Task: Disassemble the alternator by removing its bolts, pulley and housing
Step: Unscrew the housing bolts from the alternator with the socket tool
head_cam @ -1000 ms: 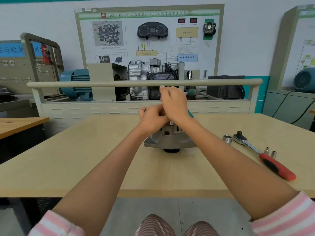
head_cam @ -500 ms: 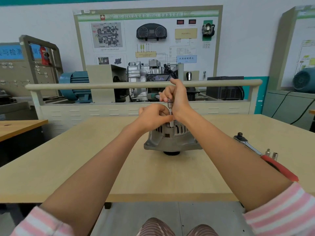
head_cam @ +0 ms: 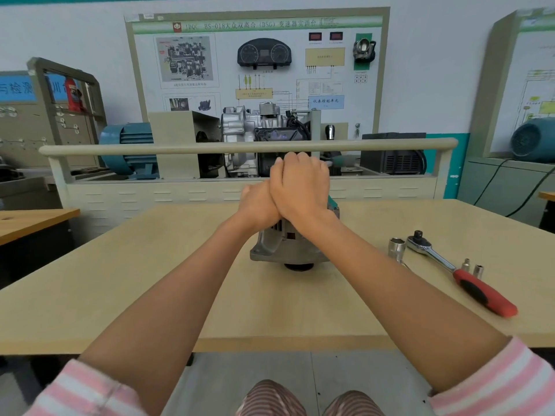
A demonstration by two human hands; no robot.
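Hands meet over the alternator (head_cam: 288,250), which sits in the middle of the table (head_cam: 120,280), well back from the near edge. The right hand (head_cam: 300,187) lies over the left hand (head_cam: 258,205); both curl, but what they grip is hidden. Bare tabletop lies to the left. A ratchet (head_cam: 459,271) and sockets (head_cam: 396,247) lie to the right.

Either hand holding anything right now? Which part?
Cannot be told fully. Both hands, left hand and right hand, are curled together over the top of the alternator. A teal handle peeks out behind the right hand; the grip is hidden.
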